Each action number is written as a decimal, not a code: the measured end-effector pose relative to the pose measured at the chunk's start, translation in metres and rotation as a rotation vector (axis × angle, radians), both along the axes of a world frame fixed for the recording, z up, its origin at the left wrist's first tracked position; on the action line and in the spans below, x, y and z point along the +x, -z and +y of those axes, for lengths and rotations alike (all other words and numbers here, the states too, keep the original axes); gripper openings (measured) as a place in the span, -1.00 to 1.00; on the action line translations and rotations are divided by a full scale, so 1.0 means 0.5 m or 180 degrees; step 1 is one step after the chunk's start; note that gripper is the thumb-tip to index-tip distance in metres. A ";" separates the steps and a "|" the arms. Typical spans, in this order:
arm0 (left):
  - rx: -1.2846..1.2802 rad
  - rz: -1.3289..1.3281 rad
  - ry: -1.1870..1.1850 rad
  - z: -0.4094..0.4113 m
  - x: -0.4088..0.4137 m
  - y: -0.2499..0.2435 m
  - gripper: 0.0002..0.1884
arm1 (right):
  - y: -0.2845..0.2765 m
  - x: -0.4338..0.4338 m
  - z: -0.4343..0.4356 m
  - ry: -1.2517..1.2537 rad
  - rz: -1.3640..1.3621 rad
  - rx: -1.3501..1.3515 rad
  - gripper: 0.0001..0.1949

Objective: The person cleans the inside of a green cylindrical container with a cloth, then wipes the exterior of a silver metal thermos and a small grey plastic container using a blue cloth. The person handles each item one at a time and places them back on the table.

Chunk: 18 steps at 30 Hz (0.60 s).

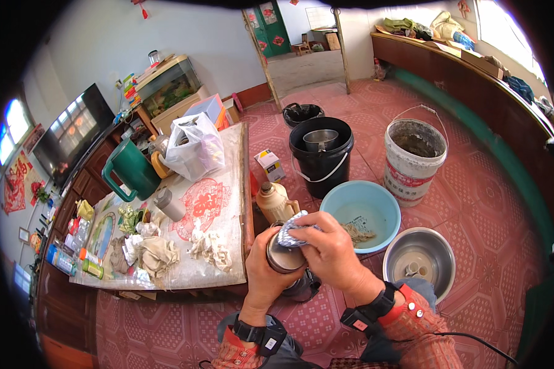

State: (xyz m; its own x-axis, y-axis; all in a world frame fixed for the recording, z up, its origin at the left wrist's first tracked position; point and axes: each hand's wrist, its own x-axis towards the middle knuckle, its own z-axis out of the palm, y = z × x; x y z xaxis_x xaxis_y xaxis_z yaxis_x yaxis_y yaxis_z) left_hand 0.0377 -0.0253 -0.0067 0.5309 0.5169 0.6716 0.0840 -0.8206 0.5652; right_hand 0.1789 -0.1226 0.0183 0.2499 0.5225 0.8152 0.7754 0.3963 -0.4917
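Note:
A round metal vessel [284, 258], with its flat end facing up, is gripped around its side by my left hand [265, 272]. My right hand [330, 251] pinches a folded blue-and-white knitted cloth [293, 230] against the vessel's upper edge. Just beyond my hands stands a cream thermos flask [274, 203] with a stopper in its neck. To the right is a light-blue plastic basin [378, 203] holding water and a wet rag [358, 234]. Nearer me, a stainless steel basin [448, 272] has small pale cups [415, 269] inside. A dark object below the vessel is partly hidden by my hands.
The table [240, 198] at left bears a green jug [131, 170], a grey lidded cup [170, 205], crumpled cloths [157, 256] and a white plastic bag [196, 147]. Ahead stand a black bucket [328, 175] with a metal pot inside, a white bucket [408, 180] and a small box [270, 165].

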 end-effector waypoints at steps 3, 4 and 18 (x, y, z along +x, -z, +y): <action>-0.0112 -0.0161 -0.0046 -0.001 -0.001 0.003 -0.12 | -0.001 -0.003 -0.026 -0.0138 0.0023 -0.0063 -0.67; -0.0328 -0.0218 0.0008 0.001 -0.001 0.003 -0.16 | 0.000 -0.014 -0.040 -0.0179 0.0011 0.0018 -0.67; -0.0074 -0.0212 0.0137 0.001 0.003 -0.007 -0.20 | 0.009 -0.021 -0.039 -0.0310 -0.0273 0.0036 -0.65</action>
State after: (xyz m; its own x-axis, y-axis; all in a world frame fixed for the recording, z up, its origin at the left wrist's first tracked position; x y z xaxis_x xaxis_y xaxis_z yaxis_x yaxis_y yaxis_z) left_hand 0.0393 -0.0247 -0.0032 0.5074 0.5105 0.6942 0.0106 -0.8093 0.5874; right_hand 0.1685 -0.1422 0.0140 0.1276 0.5315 0.8374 0.7720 0.4768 -0.4203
